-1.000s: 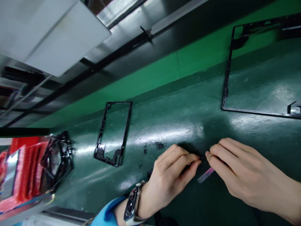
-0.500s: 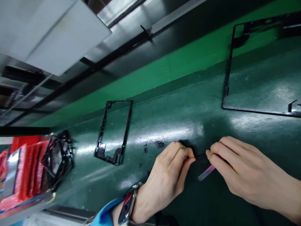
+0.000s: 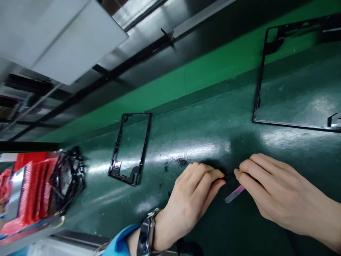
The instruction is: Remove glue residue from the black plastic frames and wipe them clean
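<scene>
Near the lower middle of the green table, my left hand [image 3: 193, 201] pinches one end of a thin black strip [image 3: 229, 176] between thumb and fingers. My right hand [image 3: 277, 192], close by on the right, has its fingers pressed together at the strip's other end; whether they grip it is hidden. A flat stick [image 3: 234, 195], pink with a clear rounded tip, sticks out from under the right fingers. The rest of that stick is covered by the hand. Behind the left hand lies a small tangle of black shavings [image 3: 182, 161].
A black rectangular frame [image 3: 144, 147] lies left of my hands, and a larger black frame [image 3: 258, 96] at the upper right. More black frames [image 3: 68, 174] are piled at the left beside red bubble-wrap packs [image 3: 37, 188]. White boxes [image 3: 80, 42] stand upper left.
My left hand has shifted slightly to the right, closer to my right hand. The right hand stays nearly where it was, and the frames lie as before.
</scene>
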`<state>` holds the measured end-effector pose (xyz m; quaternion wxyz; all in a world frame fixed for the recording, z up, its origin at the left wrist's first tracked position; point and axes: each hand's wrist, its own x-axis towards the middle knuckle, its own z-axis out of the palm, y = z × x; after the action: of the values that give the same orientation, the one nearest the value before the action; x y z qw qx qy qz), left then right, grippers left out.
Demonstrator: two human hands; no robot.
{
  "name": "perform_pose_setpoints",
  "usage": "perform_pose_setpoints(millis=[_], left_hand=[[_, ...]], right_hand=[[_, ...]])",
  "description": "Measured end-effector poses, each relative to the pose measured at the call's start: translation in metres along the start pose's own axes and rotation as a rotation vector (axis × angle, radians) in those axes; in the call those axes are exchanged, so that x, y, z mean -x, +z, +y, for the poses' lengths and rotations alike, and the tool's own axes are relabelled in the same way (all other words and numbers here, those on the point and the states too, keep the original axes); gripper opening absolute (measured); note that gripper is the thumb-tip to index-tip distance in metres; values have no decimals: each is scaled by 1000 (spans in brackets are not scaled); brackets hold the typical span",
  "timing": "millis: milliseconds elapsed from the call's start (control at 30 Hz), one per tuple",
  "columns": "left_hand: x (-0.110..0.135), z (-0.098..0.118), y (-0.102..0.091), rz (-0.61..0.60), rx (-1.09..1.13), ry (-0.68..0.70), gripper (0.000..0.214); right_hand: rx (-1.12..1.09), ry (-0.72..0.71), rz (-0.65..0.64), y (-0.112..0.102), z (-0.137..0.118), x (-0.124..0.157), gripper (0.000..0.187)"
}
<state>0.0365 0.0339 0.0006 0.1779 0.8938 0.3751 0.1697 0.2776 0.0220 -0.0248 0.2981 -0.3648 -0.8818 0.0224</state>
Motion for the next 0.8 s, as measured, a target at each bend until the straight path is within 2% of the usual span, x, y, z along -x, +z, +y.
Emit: perform_pose_setpoints(millis=[400, 600, 800], left_hand=[[-8, 7, 6, 30, -289, 126, 9], [-3, 5, 9, 59, -285, 118, 9], [-3, 3, 2, 44, -185, 78, 9]], right_hand=[[-5, -2, 1, 1, 1, -1, 36], [-9, -11, 1, 1, 1, 0, 37], [-7, -10, -2, 0, -1, 0, 37]])
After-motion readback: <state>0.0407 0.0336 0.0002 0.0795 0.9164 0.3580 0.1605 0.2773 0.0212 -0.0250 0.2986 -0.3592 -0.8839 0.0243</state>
